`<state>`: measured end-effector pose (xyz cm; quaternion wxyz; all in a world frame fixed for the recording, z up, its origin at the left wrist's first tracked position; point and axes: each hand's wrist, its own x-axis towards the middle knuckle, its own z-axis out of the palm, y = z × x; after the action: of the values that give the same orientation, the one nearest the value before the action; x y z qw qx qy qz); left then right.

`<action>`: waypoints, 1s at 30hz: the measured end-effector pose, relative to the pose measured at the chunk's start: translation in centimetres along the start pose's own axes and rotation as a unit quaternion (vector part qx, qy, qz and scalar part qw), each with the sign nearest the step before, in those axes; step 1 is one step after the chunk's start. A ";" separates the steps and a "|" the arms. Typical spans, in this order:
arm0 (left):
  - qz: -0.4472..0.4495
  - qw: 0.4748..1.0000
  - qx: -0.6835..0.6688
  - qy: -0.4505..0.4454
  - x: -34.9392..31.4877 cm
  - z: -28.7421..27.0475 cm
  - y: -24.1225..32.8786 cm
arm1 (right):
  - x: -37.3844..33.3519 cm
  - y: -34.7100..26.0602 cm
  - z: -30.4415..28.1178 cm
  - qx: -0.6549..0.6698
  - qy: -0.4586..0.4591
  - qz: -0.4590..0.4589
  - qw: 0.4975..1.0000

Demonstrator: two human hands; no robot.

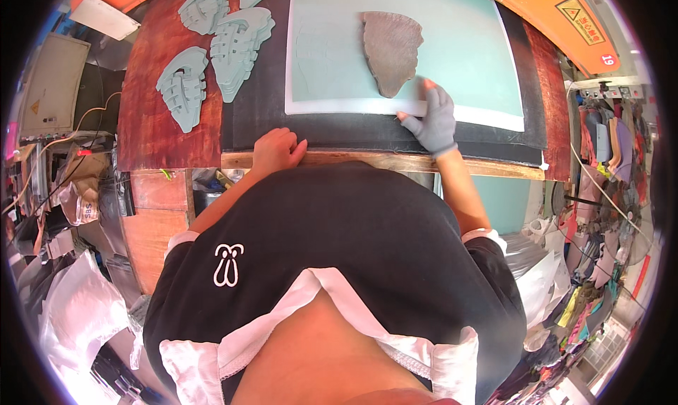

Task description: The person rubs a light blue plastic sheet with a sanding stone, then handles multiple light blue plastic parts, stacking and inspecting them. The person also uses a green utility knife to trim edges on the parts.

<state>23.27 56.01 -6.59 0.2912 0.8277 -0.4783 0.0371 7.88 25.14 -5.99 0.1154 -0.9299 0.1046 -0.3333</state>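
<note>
Fingers (282, 141) half-curled, left hand (272, 152) rests empty at the table (152, 140) edge, right hand (436, 122) open, empty, beside a brown piece (392, 50).

Black top (367, 221), white collar (268, 324), white looped emblem (227, 265), white cuffs (487, 236), grey right-hand glove (439, 128)

On my right, the orange frame (526, 1) carries a yellow warning label (581, 20) with a triangle and characters, and a red sticker (609, 60) (round, with a white number). On my left, a pale cabinet (63, 80) bears a yellow triangle sign (34, 108); a brown bag (85, 193) shows printed letters.
</note>
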 end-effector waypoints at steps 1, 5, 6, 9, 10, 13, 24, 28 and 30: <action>0.014 1.000 0.017 -0.022 0.2 0.0 0.0 | 0.9 0.2 0.8 -0.008 -0.009 -0.011 1.000; 0.140 0.989 0.026 -0.033 2.6 0.2 1.3 | 2.2 0.4 2.5 -0.025 -0.001 0.004 1.000; 0.192 0.981 0.009 0.001 3.5 0.6 2.0 | 2.2 0.3 2.6 -0.030 0.033 -0.020 0.999; 0.168 0.984 0.060 0.008 6.5 3.4 4.0 | 2.3 0.2 2.8 -0.039 0.020 0.002 0.999; 0.145 0.986 0.085 -0.004 7.3 4.4 4.5 | 2.5 0.3 2.9 -0.044 0.013 0.014 0.999; 0.118 0.989 0.089 -0.018 8.0 5.6 4.4 | 3.3 0.6 3.3 -0.050 0.020 0.027 0.998; 0.111 0.992 0.059 -0.014 8.2 6.6 3.4 | 3.4 1.3 4.1 -0.004 0.054 0.002 0.999; 0.114 0.992 0.060 -0.009 8.2 6.7 3.1 | 4.0 1.4 4.0 -0.002 0.045 0.019 0.999; 0.115 0.992 0.060 -0.012 8.2 6.7 3.0 | 4.1 1.4 4.0 -0.006 0.045 0.015 0.999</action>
<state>23.84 45.11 -8.00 0.2288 0.7838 -0.5704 0.0890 13.35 23.28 -6.93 0.1100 -0.9129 0.1261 -0.3723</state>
